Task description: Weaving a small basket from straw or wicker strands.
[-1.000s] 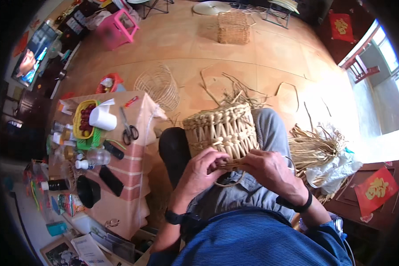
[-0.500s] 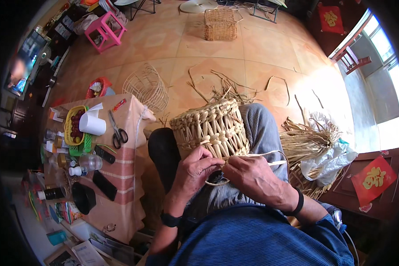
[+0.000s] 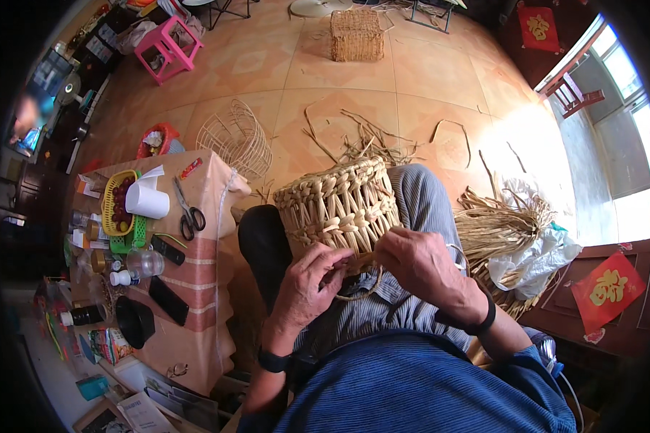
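Observation:
A woven straw basket (image 3: 339, 198) rests on its side between my knees, with loose strands at its near rim. My left hand (image 3: 307, 285) pinches the work at that near edge, thumb and fingers closed on the straw. Just to its right, slightly higher, my right hand (image 3: 419, 263) has its fingers bent together on a straw strand (image 3: 368, 289), which loops down below the basket. The exact grip of the right fingertips is partly hidden by the hand.
A cloth-covered table (image 3: 202, 339) on my left holds scissors (image 3: 189, 216), a paper roll (image 3: 148, 198), grapes, bottles. A bundle of straw (image 3: 498, 224) lies right. Behind are a wire basket (image 3: 235, 141), a pink stool (image 3: 166, 50) and a wicker box (image 3: 357, 36).
My right hand has risen, its fingers now higher against the basket's rim, and the pale strand has shifted. My left hand stays at the edge, moved slightly left.

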The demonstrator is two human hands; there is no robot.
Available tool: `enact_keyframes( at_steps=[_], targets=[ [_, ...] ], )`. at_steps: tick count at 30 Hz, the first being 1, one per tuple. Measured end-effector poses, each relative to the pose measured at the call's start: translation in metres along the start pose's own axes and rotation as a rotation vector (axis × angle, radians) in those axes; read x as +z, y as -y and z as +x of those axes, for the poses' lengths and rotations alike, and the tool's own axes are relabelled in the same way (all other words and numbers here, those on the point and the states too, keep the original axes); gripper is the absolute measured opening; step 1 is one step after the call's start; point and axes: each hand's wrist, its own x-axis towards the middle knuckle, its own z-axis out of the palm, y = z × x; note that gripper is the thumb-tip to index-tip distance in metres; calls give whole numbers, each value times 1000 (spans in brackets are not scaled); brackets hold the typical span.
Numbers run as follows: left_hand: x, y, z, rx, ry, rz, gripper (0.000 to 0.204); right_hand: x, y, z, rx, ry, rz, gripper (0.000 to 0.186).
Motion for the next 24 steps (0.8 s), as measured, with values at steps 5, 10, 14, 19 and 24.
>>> enact_keyframes(
  at_steps=[5,10,14,19,24],
  targets=[
    [-2,-16,8,126,97,248,51,4,-11,13,115,-28,31,22],
    [3,-9,-7,200,106,471,55,11,-7,27,80,-33,-50,28],
    [13,-6,-9,297,132,642,51,8,-6,29,102,-9,-85,28],
    [35,7,-12,315,-15,740,45,-1,9,31,81,47,-49,18],
    [42,2,-4,188,23,700,42,2,17,25,32,-45,37,12]
  ],
)
